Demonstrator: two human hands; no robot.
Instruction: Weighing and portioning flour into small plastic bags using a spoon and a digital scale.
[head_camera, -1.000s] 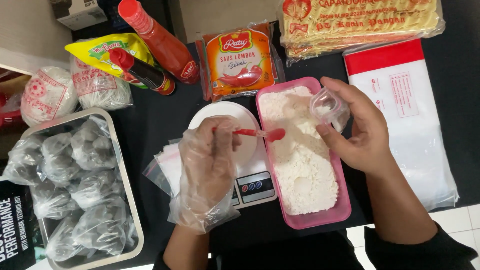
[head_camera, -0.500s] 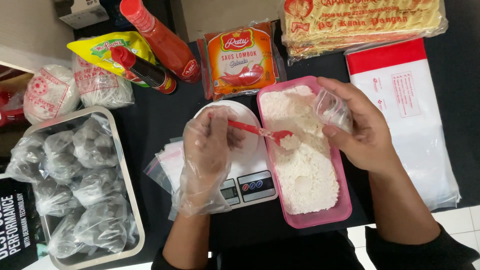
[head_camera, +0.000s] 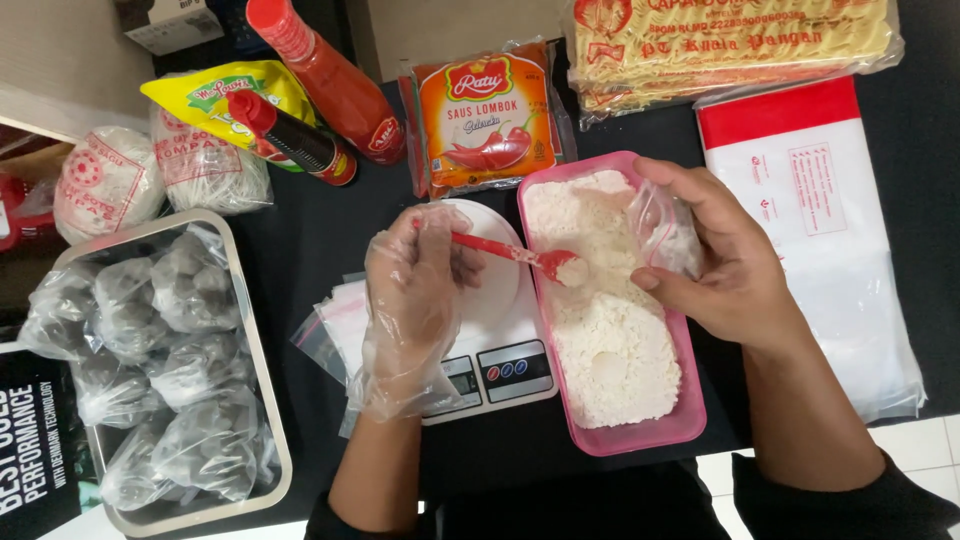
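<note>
Holding a red spoon (head_camera: 505, 250), the left hand (head_camera: 415, 300) wears a loose see-through glove and is closed around the handle. The spoon's bowl has a lump of white crumbly stuff on it and sits just over the pink tray (head_camera: 690, 420), which is full of that same white stuff. The right hand (head_camera: 725, 255) is bare and pinches a small clear bag (head_camera: 665, 225) at the far side of the tray, right next to the tip of the spoon. The bag already has some white stuff in it.

Under the left hand is a small white kitchen scale (head_camera: 495, 365) with a round top, and a pile of little zip bags (head_camera: 325, 325) pokes out beside it. On the black bench (head_camera: 300, 230) to the left stands a metal tray (head_camera: 265, 400) packed with bags of grey balls. At the back lie two red sauce bottles (head_camera: 330, 85), an orange sauce packet (head_camera: 485, 115) and packs of noodles (head_camera: 730, 40). A flat white and red plastic pack (head_camera: 820, 210) lies to the right.
</note>
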